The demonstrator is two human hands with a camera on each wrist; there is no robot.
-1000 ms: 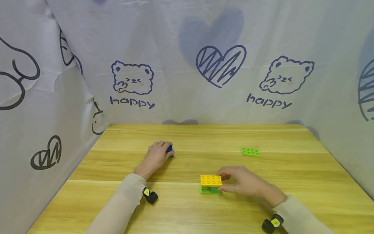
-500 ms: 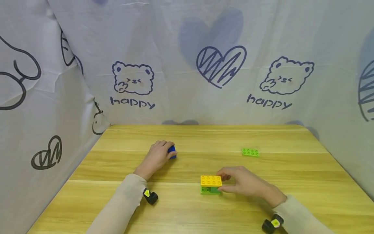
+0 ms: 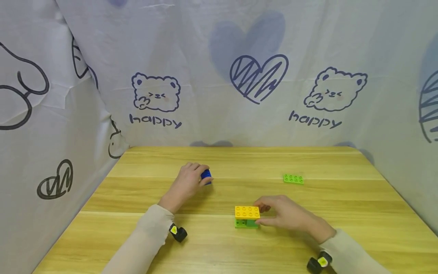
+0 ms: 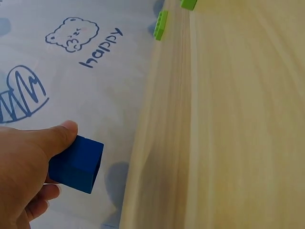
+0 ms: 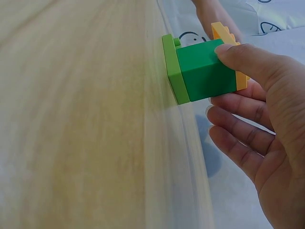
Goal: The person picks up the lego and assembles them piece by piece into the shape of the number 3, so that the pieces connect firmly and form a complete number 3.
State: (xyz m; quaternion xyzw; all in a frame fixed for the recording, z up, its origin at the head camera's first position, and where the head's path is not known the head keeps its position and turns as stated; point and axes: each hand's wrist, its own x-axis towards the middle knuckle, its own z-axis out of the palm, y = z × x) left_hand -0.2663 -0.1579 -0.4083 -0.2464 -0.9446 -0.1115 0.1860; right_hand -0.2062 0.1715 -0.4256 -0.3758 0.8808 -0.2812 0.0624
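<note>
My left hand (image 3: 186,182) pinches a blue toy building brick (image 3: 206,175) between thumb and fingers, left of centre. In the left wrist view the blue brick (image 4: 76,164) shows plain sides, and the thumb lies along its edge. At the front centre, my right hand (image 3: 287,213) holds a small brick stack by its right end. This stack has a yellow studded plate (image 3: 247,212) on top and a light green plate (image 5: 175,71) at the bottom. Between them sits a dark green brick (image 5: 207,69), with the right thumb on it. Under the yellow plate's left part there is a gap.
A loose light green studded plate (image 3: 293,179) lies at the back right of the wooden table (image 3: 212,247). White cloth (image 3: 205,129) with drawn bears and hearts hangs behind the table and at both sides.
My left hand has moved a little to the right with the blue brick, and more of the brick shows. The right hand and the stack stay in place.
</note>
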